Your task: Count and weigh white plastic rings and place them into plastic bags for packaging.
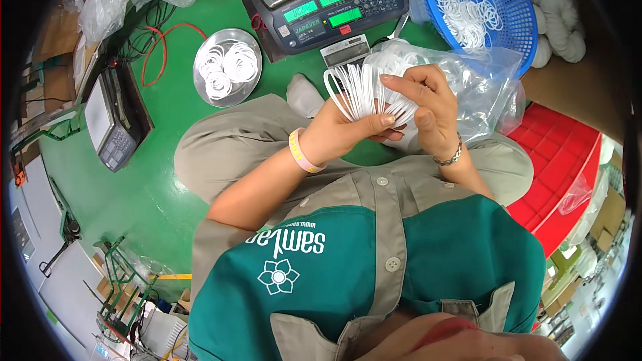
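My left hand [344, 130] is closed around a fanned bundle of thin white rings [358, 90], its thumb laid across their lower part. To the right of the bundle, my right hand [435, 110] has its thumb and index finger apart, with the index fingertip at the rings. Its other fingers are partly hidden. Just beyond both hands lies a clear plastic bag [491, 97] with more white rings inside.
A counting scale [321, 17] with rings on its pan stands ahead. Left of it is a round metal dish [202, 87] holding rings. At the far right sits a blue basket [528, 33] with rings. A second scale [114, 127] stands left; a red padded surface [558, 160] is at right.
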A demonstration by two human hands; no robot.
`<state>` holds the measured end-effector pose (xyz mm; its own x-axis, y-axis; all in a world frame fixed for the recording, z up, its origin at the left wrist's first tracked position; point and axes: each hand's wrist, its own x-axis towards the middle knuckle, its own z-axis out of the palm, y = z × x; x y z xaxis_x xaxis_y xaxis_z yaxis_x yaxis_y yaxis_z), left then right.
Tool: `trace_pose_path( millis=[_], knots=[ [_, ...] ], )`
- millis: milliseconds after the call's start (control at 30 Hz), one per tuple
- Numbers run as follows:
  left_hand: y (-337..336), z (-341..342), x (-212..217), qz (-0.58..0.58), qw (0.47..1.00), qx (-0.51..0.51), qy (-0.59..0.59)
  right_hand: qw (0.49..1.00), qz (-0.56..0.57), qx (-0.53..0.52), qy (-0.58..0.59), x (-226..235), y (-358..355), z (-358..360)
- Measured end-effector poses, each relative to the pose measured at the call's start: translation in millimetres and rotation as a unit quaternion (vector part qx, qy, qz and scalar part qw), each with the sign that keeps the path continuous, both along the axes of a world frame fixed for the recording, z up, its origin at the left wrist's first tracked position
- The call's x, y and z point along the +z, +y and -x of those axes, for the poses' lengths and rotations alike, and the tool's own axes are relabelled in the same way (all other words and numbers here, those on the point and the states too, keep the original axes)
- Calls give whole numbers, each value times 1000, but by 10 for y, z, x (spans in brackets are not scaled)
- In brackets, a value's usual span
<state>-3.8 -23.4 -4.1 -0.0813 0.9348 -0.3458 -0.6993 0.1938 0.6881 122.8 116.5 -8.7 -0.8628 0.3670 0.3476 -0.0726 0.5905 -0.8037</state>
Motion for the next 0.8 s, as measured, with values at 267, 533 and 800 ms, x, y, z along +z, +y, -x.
trace_pose_path(
  millis=[267,533,800],
  knots=[
    [3,1,-27,-4,1000,-10,5,998,3,-16,59,-23,-3,41],
    [0,-8,-74,-15,1000,-24,10,1000,-20,0,12,-15,-29,33],
    [-21,31,-77,-3,999,-51,7,999,-20,-13,49,-40,-2,46]
  ],
)
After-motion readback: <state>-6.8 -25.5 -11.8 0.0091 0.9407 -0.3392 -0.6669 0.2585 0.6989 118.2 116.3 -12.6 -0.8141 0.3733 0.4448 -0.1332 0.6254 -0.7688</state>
